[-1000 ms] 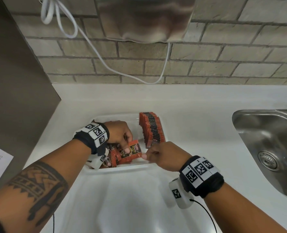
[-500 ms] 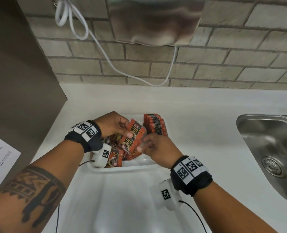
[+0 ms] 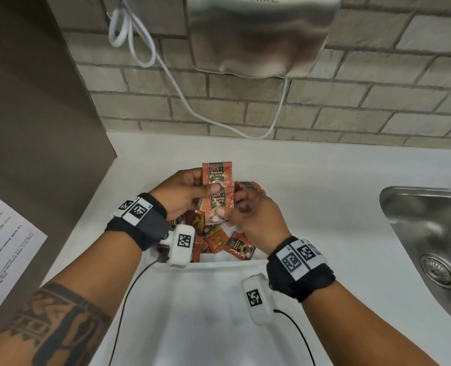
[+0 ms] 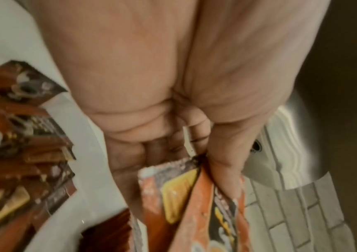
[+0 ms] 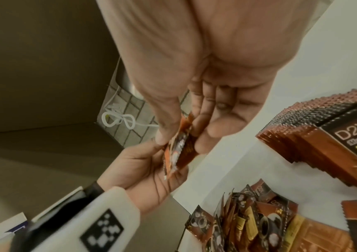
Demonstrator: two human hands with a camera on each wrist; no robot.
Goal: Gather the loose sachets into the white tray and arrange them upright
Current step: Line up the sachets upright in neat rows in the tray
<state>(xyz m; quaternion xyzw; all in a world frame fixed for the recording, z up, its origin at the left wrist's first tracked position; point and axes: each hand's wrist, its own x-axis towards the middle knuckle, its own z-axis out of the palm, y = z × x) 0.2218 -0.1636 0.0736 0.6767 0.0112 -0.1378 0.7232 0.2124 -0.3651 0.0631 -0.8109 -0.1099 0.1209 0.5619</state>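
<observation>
Orange and black sachets fill the white tray (image 3: 219, 263) on the counter. A neat upright row of sachets (image 3: 248, 186) (image 5: 324, 145) stands at the tray's far right. Loose sachets (image 3: 219, 241) (image 5: 248, 221) (image 4: 22, 153) lie jumbled at its near left. Above the tray my left hand (image 3: 205, 186) (image 4: 173, 153) grips two held sachets (image 3: 217, 177) (image 4: 194, 204), one overlapping the other, faces toward me. My right hand (image 3: 228, 213) (image 5: 177, 141) pinches the lower sachet (image 3: 220, 204) (image 5: 178, 150) at its bottom edge between thumb and fingers.
A steel sink (image 3: 430, 233) is set into the white counter at the right. A metal hand dryer (image 3: 261, 35) and its white cord (image 3: 166, 75) hang on the brick wall behind. At the left are a brown panel and a printed paper (image 3: 2, 241).
Both hands have risen out of the tray with sachets. The left hand's sachets have turned from flat to upright, and the right hand has closed in on the lower one.
</observation>
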